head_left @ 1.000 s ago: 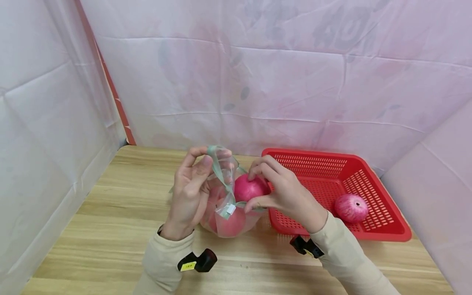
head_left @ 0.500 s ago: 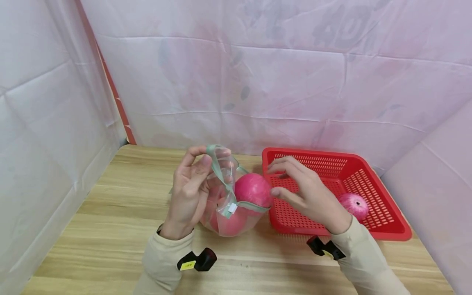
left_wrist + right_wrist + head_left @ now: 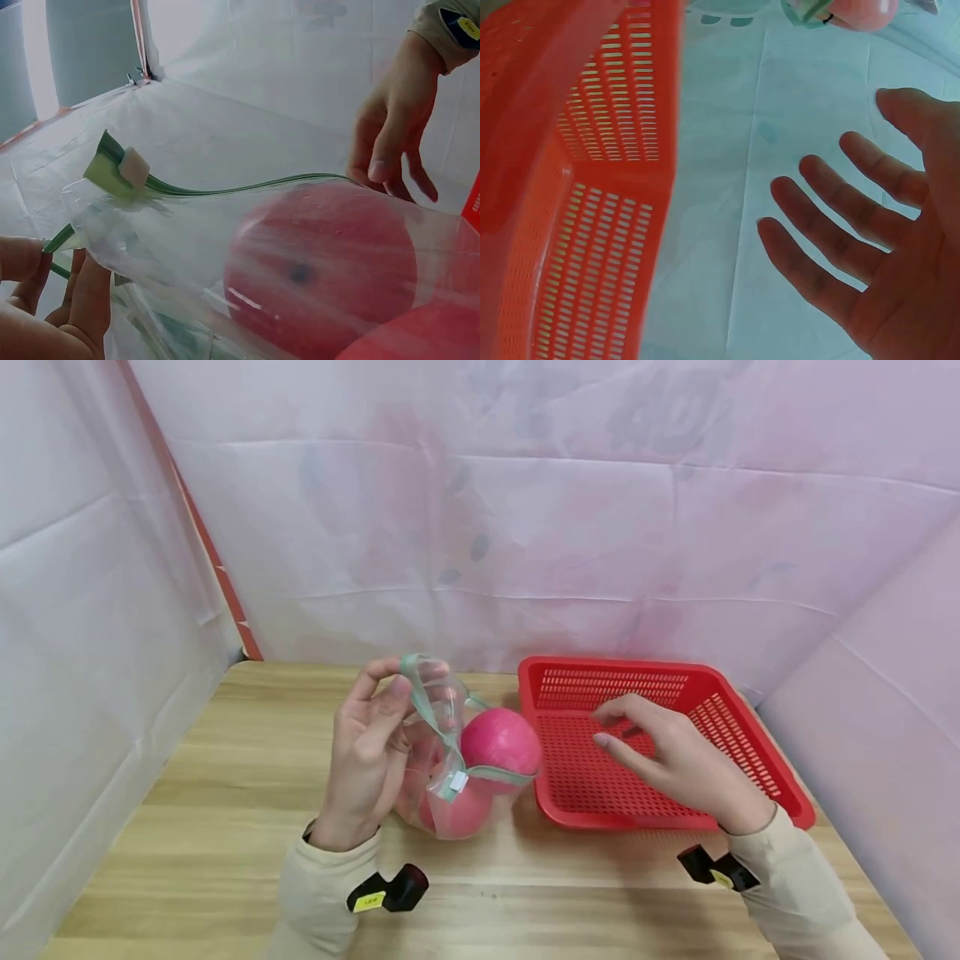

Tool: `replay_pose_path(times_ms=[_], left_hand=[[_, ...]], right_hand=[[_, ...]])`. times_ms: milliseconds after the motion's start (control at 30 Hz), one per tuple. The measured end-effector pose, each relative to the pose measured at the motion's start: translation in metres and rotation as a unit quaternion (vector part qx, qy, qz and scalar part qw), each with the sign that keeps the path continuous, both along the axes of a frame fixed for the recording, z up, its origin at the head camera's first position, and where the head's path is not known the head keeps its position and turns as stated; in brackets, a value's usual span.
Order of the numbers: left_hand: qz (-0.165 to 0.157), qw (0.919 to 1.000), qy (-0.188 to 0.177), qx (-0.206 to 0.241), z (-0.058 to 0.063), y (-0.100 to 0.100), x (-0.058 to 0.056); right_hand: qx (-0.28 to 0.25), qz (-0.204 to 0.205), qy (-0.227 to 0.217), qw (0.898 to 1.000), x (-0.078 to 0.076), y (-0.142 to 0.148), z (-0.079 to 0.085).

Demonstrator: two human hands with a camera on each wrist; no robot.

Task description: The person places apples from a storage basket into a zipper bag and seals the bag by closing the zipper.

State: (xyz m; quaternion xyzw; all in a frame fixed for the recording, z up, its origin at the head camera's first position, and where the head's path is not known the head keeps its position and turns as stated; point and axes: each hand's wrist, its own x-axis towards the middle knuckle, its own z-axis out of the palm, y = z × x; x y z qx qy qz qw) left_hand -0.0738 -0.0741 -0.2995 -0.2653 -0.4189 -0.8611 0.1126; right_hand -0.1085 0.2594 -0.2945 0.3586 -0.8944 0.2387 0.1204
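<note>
My left hand (image 3: 363,752) pinches the rim of a clear plastic zip bag (image 3: 441,793) between thumb and fingers. The bag has a green zip strip (image 3: 247,187) and a white slider (image 3: 135,166), and its mouth is spread. One round pink fruit (image 3: 501,743) shows at the opening; another pink fruit (image 3: 459,810) lies lower, behind the plastic. Over the red basket (image 3: 577,818), my right hand (image 3: 675,756) hovers with relaxed, parted fingers and nothing in them. In the right wrist view its fingers (image 3: 817,240) are spread beside the basket wall.
The perforated red basket stands on the wooden table (image 3: 225,827), right of the bag. White sheeting (image 3: 555,527) walls in the back and both sides. A black wrist camera (image 3: 388,890) is strapped to each forearm.
My right hand has let go of the pink fruit at the bag's mouth and moved right, over the basket. The striped fruit there is now hidden behind it. The left hand keeps its pinch.
</note>
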Motion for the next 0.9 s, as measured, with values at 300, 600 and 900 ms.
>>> replay_pose_path(times_ms=[300, 600, 900], left_hand=[[0.021, 0.9997, -0.005, -0.014, 0.01, -0.012, -0.007], [0.045, 0.9984, -0.024, -0.023, 0.021, -0.017, -0.014], [0.046, 0.998, -0.036, -0.023, 0.023, -0.02, -0.015]], right_hand=[[0.022, -0.044, 0.006, 0.999, -0.006, 0.021, 0.001], [0.105, -0.113, -0.099, 0.983, -0.027, 0.068, -0.013], [0.163, -0.123, -0.19, 0.96, -0.04, 0.103, -0.039]])
